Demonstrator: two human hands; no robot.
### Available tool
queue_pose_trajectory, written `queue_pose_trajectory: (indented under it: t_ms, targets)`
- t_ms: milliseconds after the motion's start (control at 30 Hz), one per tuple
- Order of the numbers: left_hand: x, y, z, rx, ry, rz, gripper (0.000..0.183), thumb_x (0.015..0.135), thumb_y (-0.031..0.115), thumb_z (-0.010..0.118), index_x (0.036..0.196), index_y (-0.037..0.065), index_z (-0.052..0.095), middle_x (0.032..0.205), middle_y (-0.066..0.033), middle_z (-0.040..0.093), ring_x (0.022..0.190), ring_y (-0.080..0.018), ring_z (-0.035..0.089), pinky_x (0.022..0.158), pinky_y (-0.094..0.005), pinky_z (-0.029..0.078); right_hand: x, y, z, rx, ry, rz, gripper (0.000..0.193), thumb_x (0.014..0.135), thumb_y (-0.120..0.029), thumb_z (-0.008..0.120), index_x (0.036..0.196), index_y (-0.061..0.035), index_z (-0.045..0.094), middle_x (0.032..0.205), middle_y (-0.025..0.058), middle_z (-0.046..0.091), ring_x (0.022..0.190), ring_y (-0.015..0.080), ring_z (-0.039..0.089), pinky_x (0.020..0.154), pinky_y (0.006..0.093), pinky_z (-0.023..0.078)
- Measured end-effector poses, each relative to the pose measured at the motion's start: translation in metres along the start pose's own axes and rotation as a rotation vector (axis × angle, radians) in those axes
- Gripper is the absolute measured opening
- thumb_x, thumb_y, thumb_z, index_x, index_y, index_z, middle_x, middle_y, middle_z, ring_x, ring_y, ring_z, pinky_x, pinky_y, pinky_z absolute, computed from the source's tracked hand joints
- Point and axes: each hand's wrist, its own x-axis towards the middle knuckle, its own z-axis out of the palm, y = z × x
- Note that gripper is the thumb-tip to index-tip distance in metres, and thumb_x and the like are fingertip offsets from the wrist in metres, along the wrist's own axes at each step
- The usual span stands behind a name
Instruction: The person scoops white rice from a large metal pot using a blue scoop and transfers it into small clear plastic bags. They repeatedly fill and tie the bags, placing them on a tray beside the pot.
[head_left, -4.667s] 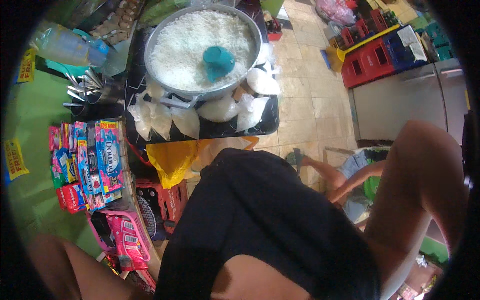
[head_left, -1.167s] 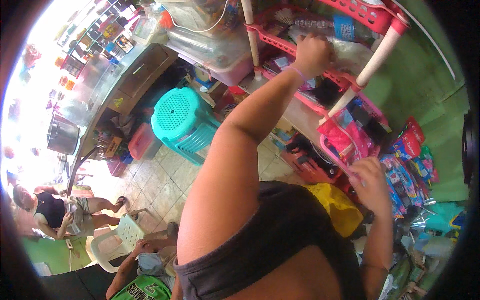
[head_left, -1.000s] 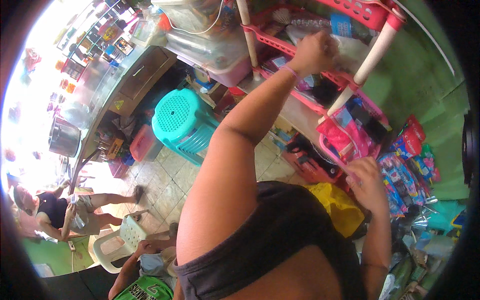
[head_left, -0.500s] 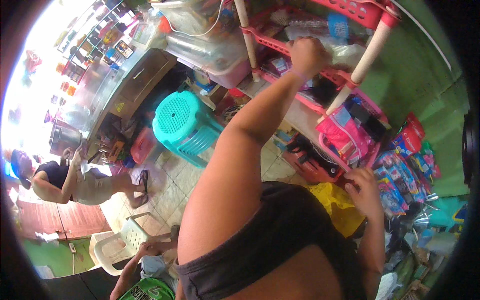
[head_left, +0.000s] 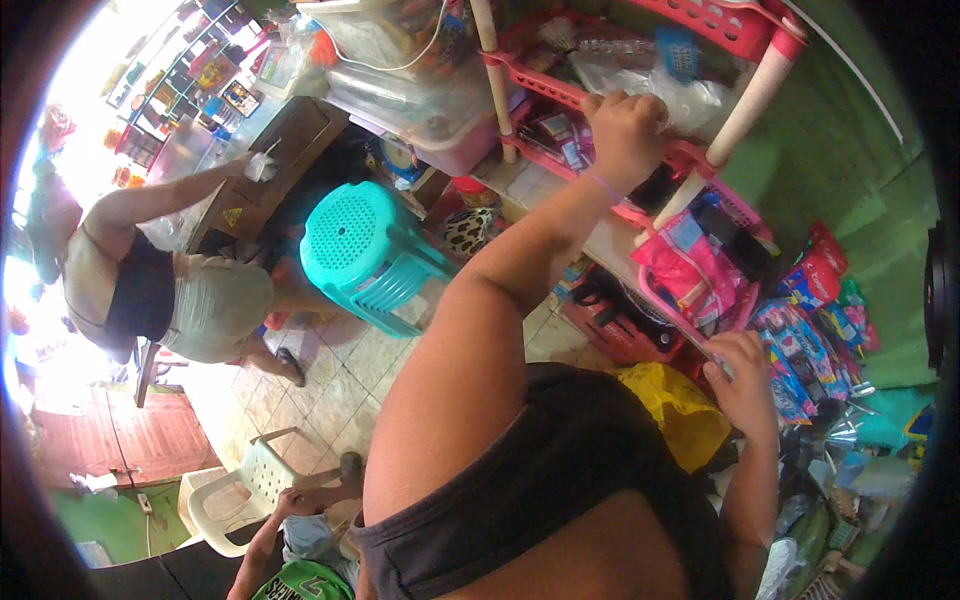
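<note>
A rack of coral-red plastic tiers point(head_left: 535, 84) on cream posts stands before me. At its middle tier my left hand point(head_left: 627, 135) is closed, knuckles up, over the front rim. Its fingertips are turned away, so what they hold cannot be made out. Lower down to the right, my right hand point(head_left: 742, 375) has its fingers curled at the near rim of the pink bottom basket point(head_left: 668, 312). A bright pink packet point(head_left: 690, 265) and a dark box-like thing point(head_left: 735, 240) lie in that basket. Clear plastic bags point(head_left: 665, 95) fill the tier beyond my left hand.
Stacked turquoise stools point(head_left: 350, 235) stand left of my arm. Colourful hanging packets point(head_left: 800, 350) are at the right, a yellow bag point(head_left: 675, 410) below the rack. One person point(head_left: 165, 290) stands by the wooden counter point(head_left: 285, 150); another point(head_left: 300, 560) sits near a cream chair point(head_left: 250, 490).
My left hand has shifted slightly down and right along the rack. My right hand has moved a little right. The standing person has turned and now reaches an arm over the counter.
</note>
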Motion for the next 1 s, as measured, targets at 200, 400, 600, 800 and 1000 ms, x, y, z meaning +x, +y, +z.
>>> queue_pose_trajectory:
  t_ms: [200, 400, 600, 800, 1000]
  targets:
    - [-0.008, 0.015, -0.022, 0.062, -0.046, -0.014, 0.024, 0.055, 0.03, 0.075, 0.073, 0.016, 0.066, 0.089, -0.0072, 0.058, 0.083, -0.0258, 0.054, 0.076, -0.0415, 0.034, 0.0, -0.004, 0.007, -0.027, -0.067, 0.01, 0.019, 0.075, -0.016, 0.061, 0.091, -0.0071, 0.061, 0.094, 0.0072, 0.058, 0.092, 0.027, 0.05, 0.082, 0.0399, 0.036]
    - [0.011, -0.017, -0.031, 0.083, 0.117, -0.171, 0.036, 0.06, 0.035, 0.071, 0.091, 0.017, 0.066, 0.118, -0.0125, 0.049, 0.108, -0.0299, 0.045, 0.089, -0.0445, 0.029, 0.002, -0.005, 0.011, -0.009, -0.075, -0.002, 0.019, 0.075, -0.019, 0.06, 0.091, -0.0074, 0.062, 0.093, 0.0073, 0.059, 0.093, 0.0274, 0.05, 0.082, 0.0408, 0.036]
    - [0.044, -0.039, -0.046, 0.09, -0.471, -0.502, 0.046, 0.062, 0.029, 0.07, 0.1, 0.005, 0.06, 0.098, -0.0167, 0.062, 0.093, -0.0352, 0.057, 0.081, -0.047, 0.04, -0.003, -0.002, 0.011, -0.059, -0.102, 0.027, 0.02, 0.075, -0.018, 0.06, 0.091, -0.0063, 0.062, 0.093, 0.0079, 0.059, 0.094, 0.0286, 0.049, 0.083, 0.0409, 0.036]
    - [0.026, -0.04, -0.055, -0.068, -0.507, -0.514, 0.052, 0.062, 0.025, 0.072, 0.105, 0.001, 0.056, 0.091, -0.0178, 0.062, 0.085, -0.0301, 0.061, 0.075, -0.034, 0.048, -0.019, 0.008, 0.025, 0.071, -0.055, 0.14, 0.02, 0.073, -0.012, 0.062, 0.091, -0.0045, 0.062, 0.092, 0.0105, 0.059, 0.094, 0.0297, 0.05, 0.084, 0.0391, 0.038]
    - [-0.016, -0.015, -0.054, -0.802, 0.006, -0.887, 0.044, 0.071, 0.004, 0.065, 0.112, -0.002, 0.049, 0.104, -0.014, 0.055, 0.093, -0.0269, 0.058, 0.082, -0.0324, 0.047, -0.049, 0.019, 0.063, 0.257, 0.028, 0.221, 0.02, 0.074, -0.009, 0.062, 0.093, -0.0037, 0.061, 0.092, 0.0127, 0.059, 0.092, 0.0289, 0.054, 0.084, 0.0363, 0.04]
